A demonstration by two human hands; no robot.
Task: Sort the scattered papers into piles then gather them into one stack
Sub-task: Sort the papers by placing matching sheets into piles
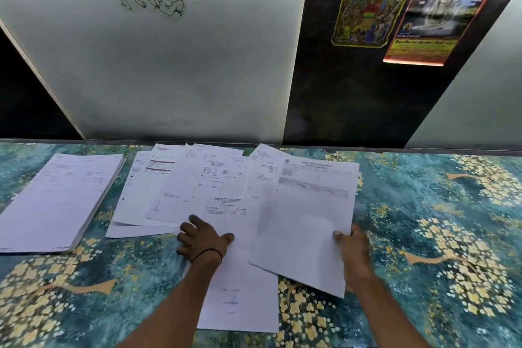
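The one head camera looked forward and down, close over the papers and table, facing the far wall.

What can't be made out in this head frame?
All head view.
- Print on the loose sheets: too small and soft to read.
- Their lower layers: covered by the sheets on top.
- Page count of the left stack: only its top page and edges show.
- Fingers of the right hand: hidden under the sheet it pinches; only the thumb shows.
- Near edge of the table: cut off by the frame bottom.
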